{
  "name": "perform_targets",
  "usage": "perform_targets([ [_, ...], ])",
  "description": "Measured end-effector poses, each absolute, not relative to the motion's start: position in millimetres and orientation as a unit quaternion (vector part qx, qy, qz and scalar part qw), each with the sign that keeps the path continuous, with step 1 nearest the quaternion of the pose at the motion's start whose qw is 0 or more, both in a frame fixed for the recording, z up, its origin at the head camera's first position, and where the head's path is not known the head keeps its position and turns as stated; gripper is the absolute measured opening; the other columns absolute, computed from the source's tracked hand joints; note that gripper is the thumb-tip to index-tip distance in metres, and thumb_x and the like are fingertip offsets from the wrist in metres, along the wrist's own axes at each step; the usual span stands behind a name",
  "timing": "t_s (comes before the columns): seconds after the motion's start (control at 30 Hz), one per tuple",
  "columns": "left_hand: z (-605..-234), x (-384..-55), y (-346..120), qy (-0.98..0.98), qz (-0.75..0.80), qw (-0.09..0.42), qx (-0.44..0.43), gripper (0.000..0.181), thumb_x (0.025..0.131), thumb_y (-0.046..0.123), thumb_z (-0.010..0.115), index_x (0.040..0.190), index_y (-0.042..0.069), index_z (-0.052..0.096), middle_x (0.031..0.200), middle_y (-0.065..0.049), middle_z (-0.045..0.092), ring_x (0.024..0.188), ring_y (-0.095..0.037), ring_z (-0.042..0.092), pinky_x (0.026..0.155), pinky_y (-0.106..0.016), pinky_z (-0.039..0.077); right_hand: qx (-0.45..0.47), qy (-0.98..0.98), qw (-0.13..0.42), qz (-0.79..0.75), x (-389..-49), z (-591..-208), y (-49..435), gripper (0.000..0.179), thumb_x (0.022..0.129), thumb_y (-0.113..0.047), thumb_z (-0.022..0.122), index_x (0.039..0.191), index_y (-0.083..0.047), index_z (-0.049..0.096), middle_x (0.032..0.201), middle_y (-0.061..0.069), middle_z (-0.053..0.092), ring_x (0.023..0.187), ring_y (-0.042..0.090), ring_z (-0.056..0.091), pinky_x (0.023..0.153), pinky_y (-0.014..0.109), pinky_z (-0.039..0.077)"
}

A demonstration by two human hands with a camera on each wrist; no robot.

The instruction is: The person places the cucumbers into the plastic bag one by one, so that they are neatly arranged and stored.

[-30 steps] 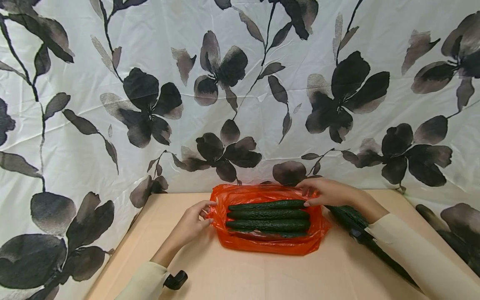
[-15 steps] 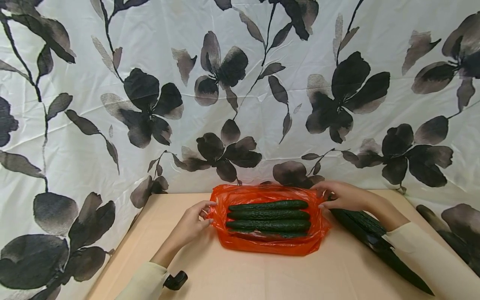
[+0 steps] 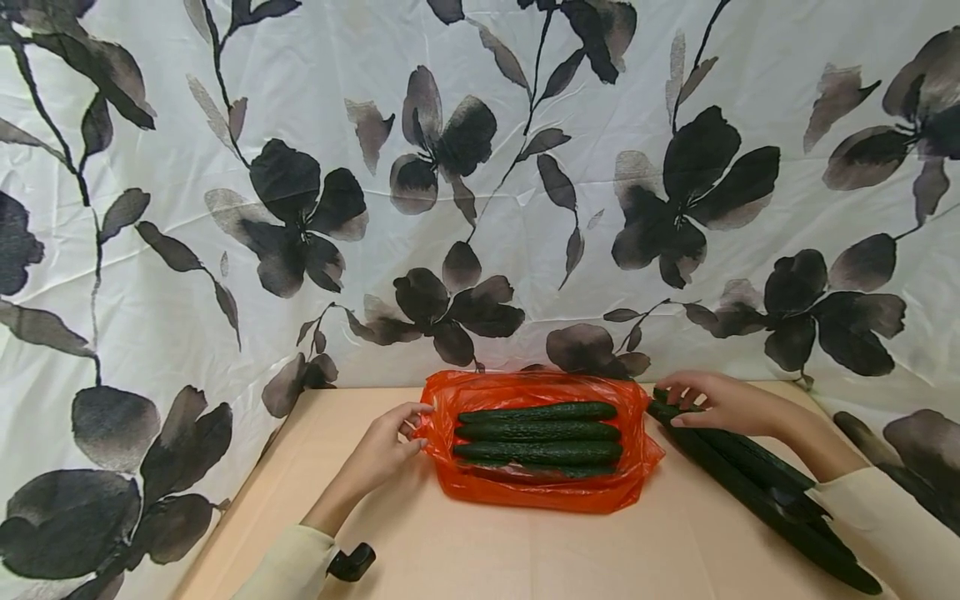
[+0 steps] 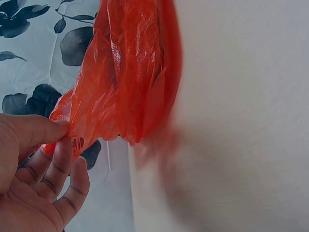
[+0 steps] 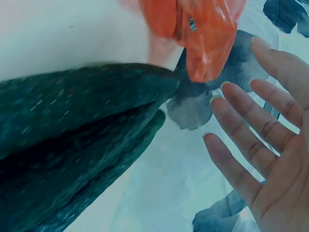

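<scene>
A red plastic bag lies on the table with several dark green cucumbers on it, side by side. The left hand pinches the bag's left edge between thumb and fingers; the left wrist view shows the thin plastic caught at the fingertips. Over the far ends of more cucumbers, to the right of the bag, hovers the right hand. In the right wrist view its fingers are spread and relaxed, apart from the cucumbers and from the bag's corner.
The beige table ends at a white cloth with dark flowers, hung behind it. Under the left sleeve a black wrist device shows. The right sleeve partly covers the right-hand cucumbers.
The right hand has let go of the bag's right side and moved right, over the cucumbers there. More of those cucumbers now shows. The left hand has stayed on the bag.
</scene>
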State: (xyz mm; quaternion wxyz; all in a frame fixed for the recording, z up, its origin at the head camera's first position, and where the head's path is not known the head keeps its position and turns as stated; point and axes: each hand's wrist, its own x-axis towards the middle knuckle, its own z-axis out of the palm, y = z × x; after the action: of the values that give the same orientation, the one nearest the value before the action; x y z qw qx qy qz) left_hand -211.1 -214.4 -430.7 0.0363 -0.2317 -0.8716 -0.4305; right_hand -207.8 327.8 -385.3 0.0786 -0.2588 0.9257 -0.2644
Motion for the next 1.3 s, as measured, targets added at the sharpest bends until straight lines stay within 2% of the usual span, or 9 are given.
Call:
perform_targets([
  [0.37,-432,-212,-214,-0.871,-0.430,0.040,-0.234,0.048,0.084,-0.010,0.072,0.129,0.003,0.063,0.096,-0.006,0.066,0.082,-0.018,0.062,0.071,-0.031,0.055,-0.242,0.933,0.079,-0.254,-193,-392,353,0.058,0.092,-0.027,0.075,0.141,-0.004,0.052,0.117,0.008,0.065,0.104,0.028,0.064,0.085,0.047,0.057],
  [0.67,-432,-211,-214,-0.873,-0.428,0.038,-0.229,0.048,0.084,-0.010,0.072,0.129,0.004,0.064,0.095,-0.006,0.066,0.082,-0.018,0.061,0.070,-0.031,0.055,-0.233,0.939,0.071,-0.242,-186,-401,374,0.057,0.090,-0.019,0.076,0.139,-0.002,0.052,0.116,0.010,0.065,0.103,0.027,0.064,0.081,0.035,0.058],
  [0.87,-432,-211,-214,-0.875,-0.428,0.037,-0.226,0.048,0.084,-0.010,0.072,0.129,0.003,0.064,0.096,-0.006,0.066,0.082,-0.018,0.061,0.070,-0.030,0.054,-0.223,0.939,0.077,-0.251,-186,-406,384,0.059,0.090,-0.015,0.076,0.140,-0.001,0.051,0.116,0.011,0.065,0.103,0.029,0.064,0.081,0.039,0.059],
  [1.1,-432,-212,-213,-0.874,-0.428,0.036,-0.226,0.048,0.084,-0.009,0.072,0.129,0.003,0.064,0.096,-0.005,0.065,0.082,-0.018,0.062,0.070,-0.030,0.054,-0.229,0.938,0.067,-0.252,-187,-412,396,0.060,0.089,-0.013,0.076,0.140,0.001,0.050,0.118,0.016,0.064,0.103,0.034,0.065,0.078,0.031,0.059],
  [1.3,-433,-212,-214,-0.874,-0.429,0.032,-0.226,0.048,0.084,-0.009,0.072,0.130,0.003,0.063,0.096,-0.005,0.065,0.082,-0.019,0.062,0.069,-0.027,0.053,-0.234,0.938,0.060,-0.248,-189,-418,404,0.062,0.088,-0.014,0.078,0.140,0.003,0.050,0.120,0.019,0.064,0.101,0.035,0.067,0.077,0.032,0.059],
])
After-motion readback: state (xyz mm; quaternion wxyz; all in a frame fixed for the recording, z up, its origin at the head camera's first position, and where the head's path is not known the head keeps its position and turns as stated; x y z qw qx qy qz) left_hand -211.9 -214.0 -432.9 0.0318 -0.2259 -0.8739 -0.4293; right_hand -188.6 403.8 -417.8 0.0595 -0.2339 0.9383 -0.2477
